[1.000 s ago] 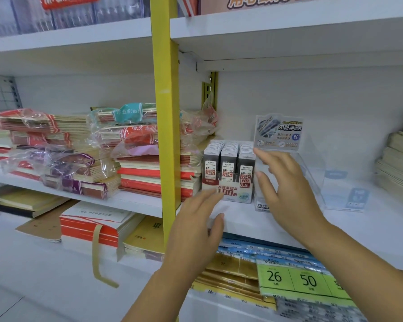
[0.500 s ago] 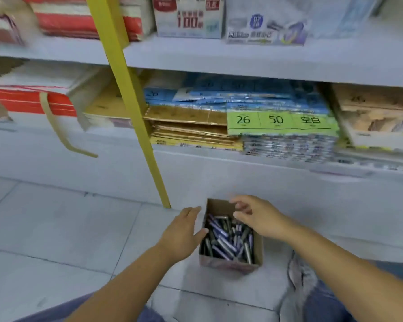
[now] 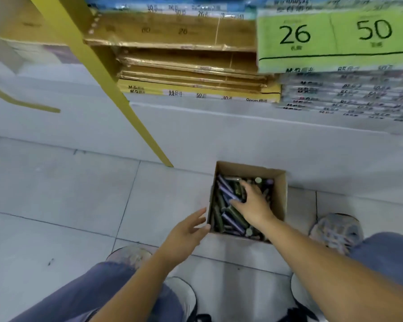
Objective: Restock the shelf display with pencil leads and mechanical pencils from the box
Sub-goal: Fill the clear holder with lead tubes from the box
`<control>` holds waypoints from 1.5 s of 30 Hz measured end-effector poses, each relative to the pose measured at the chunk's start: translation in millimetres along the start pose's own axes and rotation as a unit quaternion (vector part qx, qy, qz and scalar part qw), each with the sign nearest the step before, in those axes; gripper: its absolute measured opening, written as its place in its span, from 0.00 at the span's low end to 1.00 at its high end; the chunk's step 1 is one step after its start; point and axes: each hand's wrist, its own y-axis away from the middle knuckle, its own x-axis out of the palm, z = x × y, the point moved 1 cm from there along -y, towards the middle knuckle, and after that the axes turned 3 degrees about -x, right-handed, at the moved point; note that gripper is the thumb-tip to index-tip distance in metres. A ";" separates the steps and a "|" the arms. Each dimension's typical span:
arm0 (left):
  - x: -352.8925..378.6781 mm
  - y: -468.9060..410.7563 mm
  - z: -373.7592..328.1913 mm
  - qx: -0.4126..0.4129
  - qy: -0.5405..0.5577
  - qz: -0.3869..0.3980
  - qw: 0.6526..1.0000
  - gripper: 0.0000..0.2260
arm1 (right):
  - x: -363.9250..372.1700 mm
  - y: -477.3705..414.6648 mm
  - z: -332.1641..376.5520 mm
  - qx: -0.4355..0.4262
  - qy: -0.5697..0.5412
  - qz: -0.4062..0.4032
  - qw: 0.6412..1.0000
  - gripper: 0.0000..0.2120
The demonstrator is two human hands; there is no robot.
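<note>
1. Box (image 3: 280, 196): small open cardboard carton. It is sitting on the tiled floor (image 3: 56, 194), lower centre of the frame, close to the white base of the shelving and just right of the foot of the yellow upright (image 3: 98, 73).
2. Contents (image 3: 227, 220): a loose heap of slim dark and violet barrels lying crosswise. They are too blurred to sort into pencils and lead tubes.
3. Right hand (image 3: 254, 203): reaching down into the box with fingers spread wide and lying on top of the heap. As far as shows, it is gripping nothing.
4. Left hand (image 3: 186, 231): hanging flat and relaxed at the box's near left corner and holding nothing. I cannot tell whether the thumb is touching the wall or is just beside it.
5. Step in hand, as I judge it: gathering a batch to carry up.
   - The left hand would do well bracing the carton wall so the box is not sliding.
   - The right would do well raking barrels parallel before closing, taking only what it can hold without dropping any.
6. Surroundings:
   - Brown paper packs (image 3: 186, 63) are stacking up at upper centre.
   - A green label (image 3: 335, 40) reading 26 and 50 is showing at upper right.
   - The person's shoes (image 3: 335, 228) and blue-trousered knees (image 3: 91, 291) are framing the bottom edge.
   - The shelf display itself is lying out of view.
</note>
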 end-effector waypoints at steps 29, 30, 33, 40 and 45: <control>1.5 5.1 -10.1 0.009 0.027 0.020 0.999 0.21 | 16.5 -27.0 -5.8 -0.027 -0.097 -0.013 0.995 0.17; 1.9 5.0 -10.0 0.007 0.026 0.019 0.999 0.22 | 16.1 -25.9 -5.9 -0.030 -0.115 -0.018 0.993 0.15; 2.3 5.2 -9.4 0.000 0.027 0.016 1.000 0.23 | 13.8 -22.2 -7.6 -0.023 -0.180 -0.017 0.983 0.13; 2.6 5.4 -7.0 -0.001 0.018 0.007 1.000 0.21 | 9.9 -25.4 -9.3 0.030 -0.226 -0.015 0.974 0.16; 2.3 4.4 -5.7 -0.005 0.013 0.009 1.000 0.19 | 13.9 -29.5 -9.9 0.051 -0.173 0.042 0.983 0.23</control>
